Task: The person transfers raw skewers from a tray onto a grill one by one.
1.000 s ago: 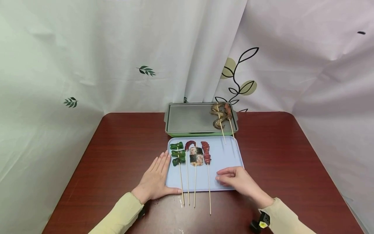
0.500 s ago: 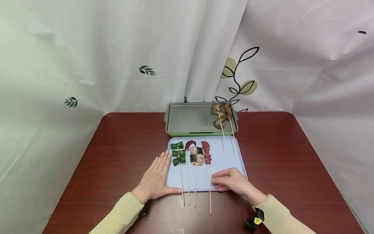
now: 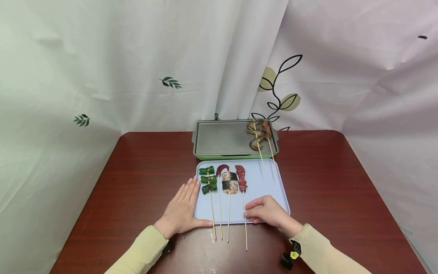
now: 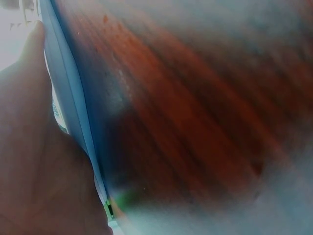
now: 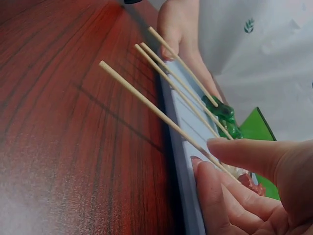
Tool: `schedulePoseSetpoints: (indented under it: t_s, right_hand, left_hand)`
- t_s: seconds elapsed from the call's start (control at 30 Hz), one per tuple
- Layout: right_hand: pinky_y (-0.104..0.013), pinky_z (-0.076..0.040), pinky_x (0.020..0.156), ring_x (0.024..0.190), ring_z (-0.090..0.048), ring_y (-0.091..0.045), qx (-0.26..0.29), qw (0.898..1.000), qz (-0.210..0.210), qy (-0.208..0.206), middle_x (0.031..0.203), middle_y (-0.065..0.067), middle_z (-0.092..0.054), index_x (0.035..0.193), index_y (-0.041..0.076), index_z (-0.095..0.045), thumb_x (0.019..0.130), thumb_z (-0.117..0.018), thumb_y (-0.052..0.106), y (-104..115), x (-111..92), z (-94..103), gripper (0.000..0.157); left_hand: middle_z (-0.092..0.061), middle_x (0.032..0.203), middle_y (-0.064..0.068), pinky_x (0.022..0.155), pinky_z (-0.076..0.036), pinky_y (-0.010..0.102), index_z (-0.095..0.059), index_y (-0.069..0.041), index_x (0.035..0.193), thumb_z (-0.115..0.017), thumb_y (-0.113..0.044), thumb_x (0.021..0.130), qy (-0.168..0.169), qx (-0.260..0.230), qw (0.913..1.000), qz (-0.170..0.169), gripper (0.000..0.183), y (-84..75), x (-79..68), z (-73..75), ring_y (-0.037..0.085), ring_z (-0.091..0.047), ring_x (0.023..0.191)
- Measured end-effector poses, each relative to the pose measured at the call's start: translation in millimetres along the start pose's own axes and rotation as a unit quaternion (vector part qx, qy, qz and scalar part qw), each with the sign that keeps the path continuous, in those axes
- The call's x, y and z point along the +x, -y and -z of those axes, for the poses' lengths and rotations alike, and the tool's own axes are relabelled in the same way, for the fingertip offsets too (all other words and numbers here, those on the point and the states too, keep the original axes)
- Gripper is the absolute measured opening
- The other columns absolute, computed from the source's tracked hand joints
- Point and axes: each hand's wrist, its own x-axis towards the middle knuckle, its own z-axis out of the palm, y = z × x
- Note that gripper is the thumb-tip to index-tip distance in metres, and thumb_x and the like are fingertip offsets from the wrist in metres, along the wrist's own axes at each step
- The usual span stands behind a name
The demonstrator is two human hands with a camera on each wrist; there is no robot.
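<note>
In the head view a pale blue tray holds several skewers. On its left lie a green pepper skewer, a dark red tentacle skewer and a skewer of seaweed-wrapped rolls. To their right is a red meat skewer, its bare stick reaching past the tray's near edge. My right hand has thumb and fingertips around that stick, which runs between them in the right wrist view. With straight fingers, my left hand rests along the tray's left side, thumb at the near edge.
Behind the tray stands a grey griddle pan with a green base. A shrimp skewer and a brownish meat skewer lie at its right end, sticks overhanging the tray. The dark red wooden table ends at a white curtain.
My right hand has moved left across the tray to the red meat skewer's stick and closed its fingertips around it. The left hand has stayed in place.
</note>
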Motion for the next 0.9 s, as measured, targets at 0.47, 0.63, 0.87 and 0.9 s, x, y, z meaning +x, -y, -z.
schedulePoseSetpoints:
  t_s: [0.47, 0.63, 0.87, 0.9]
  right_hand:
    - [-0.028, -0.06, 0.062, 0.068, -0.068, -0.012, 0.017, 1.0, 0.006, -0.008, 0.082, -0.015, -0.074, 0.106, -0.014, -0.068, 0.086, -0.075, 0.0, -1.6, -2.7, -2.0, 0.025]
    - [-0.029, -0.061, 0.065, 0.071, -0.069, -0.015, 0.05, 0.999, 0.005, -0.013, 0.085, -0.016, -0.073, 0.115, -0.018, -0.063, 0.087, -0.071, -0.003, 1.0, -9.4, 2.0, 0.032]
    - [-0.033, -0.062, 0.068, 0.075, -0.068, -0.016, 0.068, 0.998, -0.003, -0.015, 0.087, -0.013, -0.072, 0.123, -0.019, -0.058, 0.087, -0.071, -0.003, 2.3, -15.5, 10.0, 0.041]
    - [-0.034, -0.062, 0.069, 0.075, -0.069, -0.017, 0.07, 0.997, -0.001, -0.013, 0.088, -0.013, -0.072, 0.124, -0.019, -0.058, 0.088, -0.071, -0.003, 2.0, -15.9, 10.6, 0.042]
  left_hand:
    - [-0.014, 0.165, 0.026, 0.122, -0.015, 0.047, -0.019, 0.009, 0.158, -0.041, -0.096, 0.075, 0.008, -0.007, 0.9999, 0.003, 0.135, -1.2, 0.2, 3.1, 0.037, -0.016, 0.152]
    - [-0.014, 0.165, 0.025, 0.122, -0.017, 0.046, -0.02, 0.009, 0.158, -0.04, -0.097, 0.075, -0.003, 0.008, 1.0, 0.001, 0.136, 0.4, 0.3, -1.6, 0.036, -0.016, 0.152]
    - [-0.014, 0.165, 0.026, 0.122, -0.017, 0.046, -0.019, 0.009, 0.158, -0.041, -0.096, 0.075, 0.002, 0.01, 0.9999, 0.002, 0.136, -1.0, 0.1, 1.0, 0.036, -0.016, 0.152]
    - [-0.014, 0.165, 0.026, 0.122, -0.017, 0.046, -0.019, 0.009, 0.158, -0.041, -0.096, 0.075, 0.006, 0.008, 0.9999, 0.003, 0.136, -1.5, 0.1, 2.7, 0.036, -0.016, 0.152]
